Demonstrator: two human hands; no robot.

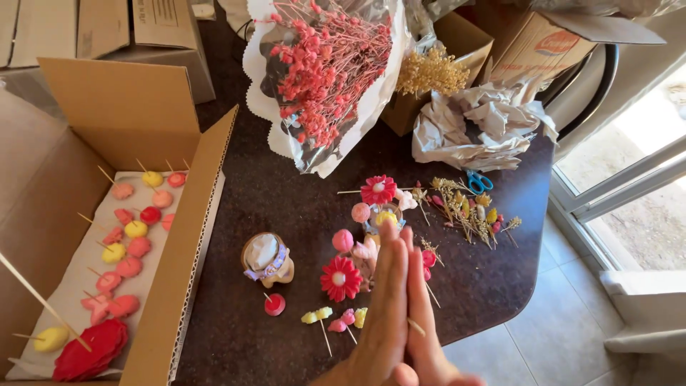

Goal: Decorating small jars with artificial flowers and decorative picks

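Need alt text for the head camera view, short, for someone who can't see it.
Two bare hands, left hand and right hand, are pressed palm to palm above a dark rounded table scattered with small pink, red and yellow flower-shaped picks. An open cardboard box holding more flower picks sits on the left.

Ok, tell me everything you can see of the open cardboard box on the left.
The open cardboard box is plain brown corrugated card, flaps raised, standing at the dark table's left edge. A white sheet lines its floor. On the sheet lie pink, red and yellow flower shapes on thin sticks, roughly in two rows. Neither hand touches it.
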